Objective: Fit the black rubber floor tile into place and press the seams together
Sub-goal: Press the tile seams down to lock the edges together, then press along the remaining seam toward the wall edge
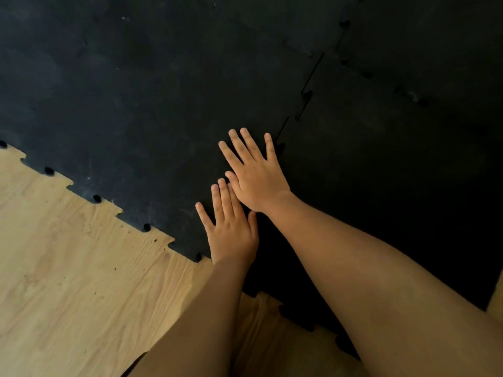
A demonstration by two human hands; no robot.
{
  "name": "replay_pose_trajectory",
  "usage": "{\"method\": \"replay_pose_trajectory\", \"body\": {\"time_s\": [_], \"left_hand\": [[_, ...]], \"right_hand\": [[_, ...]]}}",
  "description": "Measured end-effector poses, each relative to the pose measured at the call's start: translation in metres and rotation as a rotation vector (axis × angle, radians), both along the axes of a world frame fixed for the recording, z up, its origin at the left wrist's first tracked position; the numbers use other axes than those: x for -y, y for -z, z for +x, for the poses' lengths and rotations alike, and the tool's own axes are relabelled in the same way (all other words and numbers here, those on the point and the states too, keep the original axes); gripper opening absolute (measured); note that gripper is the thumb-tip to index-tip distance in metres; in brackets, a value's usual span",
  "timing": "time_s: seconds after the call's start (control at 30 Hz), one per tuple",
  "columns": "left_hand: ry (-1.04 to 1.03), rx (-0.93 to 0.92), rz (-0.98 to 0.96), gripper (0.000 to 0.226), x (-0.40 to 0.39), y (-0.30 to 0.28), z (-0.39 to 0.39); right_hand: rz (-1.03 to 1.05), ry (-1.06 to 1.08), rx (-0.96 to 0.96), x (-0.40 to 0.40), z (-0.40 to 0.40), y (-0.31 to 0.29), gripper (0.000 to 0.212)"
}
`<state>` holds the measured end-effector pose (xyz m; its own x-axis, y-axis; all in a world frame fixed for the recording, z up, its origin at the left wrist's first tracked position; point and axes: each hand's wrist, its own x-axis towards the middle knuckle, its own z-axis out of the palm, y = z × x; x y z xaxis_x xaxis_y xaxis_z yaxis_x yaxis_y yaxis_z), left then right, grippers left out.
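Observation:
A black rubber floor tile (381,191) with puzzle-tooth edges lies on the right, butted against a larger black tile (130,104) on the left. The toothed seam (303,102) between them runs from the upper right down toward my hands and shows thin gaps further up. My right hand (255,172) lies flat, palm down, fingers spread, over the seam. My left hand (231,229) lies flat just below it, its fingertips partly under the right hand's edge. The seam under both hands is hidden.
Light wood-grain flooring (68,281) shows bare at the lower left, bordered by the tiles' jagged interlock edge (95,198). More black tiles (422,44) with their own seams fill the upper right. A strip of wood floor (496,297) shows at the right edge.

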<state>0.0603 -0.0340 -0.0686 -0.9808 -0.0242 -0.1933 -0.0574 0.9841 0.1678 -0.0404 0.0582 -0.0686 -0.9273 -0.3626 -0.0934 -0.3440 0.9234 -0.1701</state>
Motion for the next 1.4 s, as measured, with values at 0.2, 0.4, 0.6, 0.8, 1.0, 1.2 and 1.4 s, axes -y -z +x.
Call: {"method": "replay_pose_trajectory", "body": {"time_s": [0.2, 0.4, 0.6, 0.8, 1.0, 1.2, 1.4], "left_hand": [[0.022, -0.027, 0.042, 0.066, 0.003, -0.003, -0.006], [0.053, -0.002, 0.049, 0.067, 0.007, -0.006, -0.007], [0.056, -0.040, 0.130, 0.062, -0.005, -0.017, -0.034], [0.241, 0.084, 0.098, 0.075, -0.065, -0.012, -0.092], [0.181, 0.083, 0.133, 0.080, -0.066, -0.013, -0.091], [0.218, 0.048, 0.225, 0.070, -0.087, -0.026, -0.137], [0.317, 0.060, 0.146, 0.064, -0.103, -0.008, -0.153]], "right_hand": [[0.034, 0.018, 0.003, -0.001, 0.001, 0.001, 0.061], [0.037, 0.011, 0.051, 0.000, 0.001, -0.009, 0.061], [0.046, -0.012, -0.071, -0.037, -0.048, -0.020, 0.063], [0.186, 0.137, 0.035, -0.076, -0.089, 0.000, 0.066], [0.159, 0.112, 0.143, -0.076, -0.092, -0.012, 0.066], [0.035, 0.360, 0.036, -0.106, -0.108, -0.022, 0.067], [0.176, 0.377, 0.031, -0.130, -0.112, -0.002, 0.073]]}}
